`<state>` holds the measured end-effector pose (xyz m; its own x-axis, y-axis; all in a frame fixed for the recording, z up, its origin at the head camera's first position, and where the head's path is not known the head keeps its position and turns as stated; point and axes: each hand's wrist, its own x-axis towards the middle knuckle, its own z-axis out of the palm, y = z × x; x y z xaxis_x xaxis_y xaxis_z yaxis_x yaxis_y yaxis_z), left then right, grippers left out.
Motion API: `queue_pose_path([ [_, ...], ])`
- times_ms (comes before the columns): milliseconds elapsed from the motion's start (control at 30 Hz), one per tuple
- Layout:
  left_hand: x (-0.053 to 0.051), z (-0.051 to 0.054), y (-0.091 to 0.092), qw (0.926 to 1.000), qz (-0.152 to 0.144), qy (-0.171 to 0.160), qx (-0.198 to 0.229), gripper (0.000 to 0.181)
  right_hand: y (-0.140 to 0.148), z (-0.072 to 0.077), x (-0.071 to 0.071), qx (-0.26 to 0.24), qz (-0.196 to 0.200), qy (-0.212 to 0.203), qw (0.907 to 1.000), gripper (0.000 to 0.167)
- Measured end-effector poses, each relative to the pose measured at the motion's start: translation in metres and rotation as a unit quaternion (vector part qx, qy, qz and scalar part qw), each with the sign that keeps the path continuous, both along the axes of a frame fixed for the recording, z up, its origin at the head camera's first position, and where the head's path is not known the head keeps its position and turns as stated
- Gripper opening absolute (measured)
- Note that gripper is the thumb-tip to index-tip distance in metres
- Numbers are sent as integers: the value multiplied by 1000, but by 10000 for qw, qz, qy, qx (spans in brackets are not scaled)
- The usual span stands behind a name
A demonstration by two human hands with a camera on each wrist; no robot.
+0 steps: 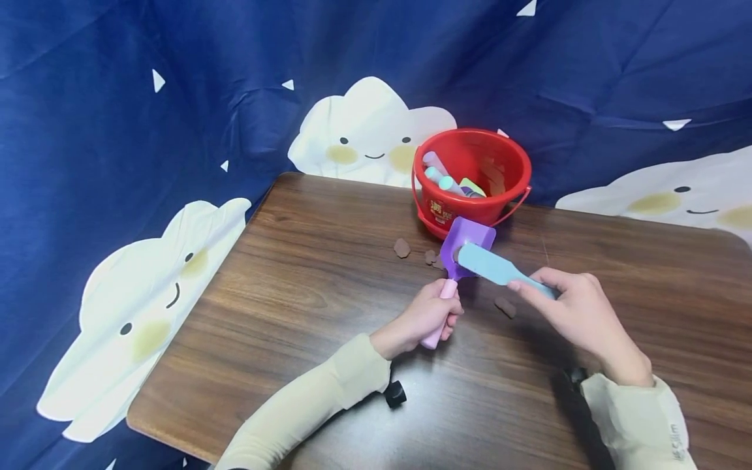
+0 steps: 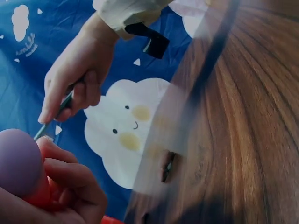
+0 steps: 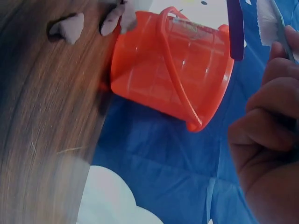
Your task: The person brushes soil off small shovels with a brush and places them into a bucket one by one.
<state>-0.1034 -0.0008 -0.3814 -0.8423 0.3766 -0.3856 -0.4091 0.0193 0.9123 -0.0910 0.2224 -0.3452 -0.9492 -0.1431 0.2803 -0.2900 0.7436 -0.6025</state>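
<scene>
My left hand (image 1: 431,313) grips the pink handle of a small purple shovel (image 1: 470,232), its scoop raised in front of the red bucket (image 1: 437,212). The rounded handle end (image 2: 18,161) looms close in the left wrist view. With thumb and fingers my right hand (image 1: 578,307) pinches a light blue brush (image 1: 493,264), whose head is over the scoop. White bristles (image 3: 266,21) show in the right wrist view. Part of a brown piece (image 1: 457,256) peeks out between brush and scoop; how much lies under the brush is hidden.
Several flat brown pieces lie on the wooden table (image 1: 305,274), among them one (image 1: 402,248) left of the scoop and one (image 1: 505,307) below the brush. Inside the bucket are pastel-handled things (image 1: 435,163). A blue cloud-printed cloth (image 1: 194,111) hangs behind the table.
</scene>
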Motion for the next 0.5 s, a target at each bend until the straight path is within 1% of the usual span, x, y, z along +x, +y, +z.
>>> queue_pose_path([
  [133,0,1,-3,9997,-48,191,-176,13,-6,-1,-2,152,260,-117,9995,14],
  [233,1,1,-3,9987,-54,415,-305,14,-10,-1,-4,234,373,-174,9989,15],
  [367,1,1,-4,9967,-129,629,-496,13,-13,-1,-5,302,388,-185,9986,16],
  [500,2,1,-5,9950,-291,694,-662,9,-15,-1,-6,346,423,-229,9982,17],
])
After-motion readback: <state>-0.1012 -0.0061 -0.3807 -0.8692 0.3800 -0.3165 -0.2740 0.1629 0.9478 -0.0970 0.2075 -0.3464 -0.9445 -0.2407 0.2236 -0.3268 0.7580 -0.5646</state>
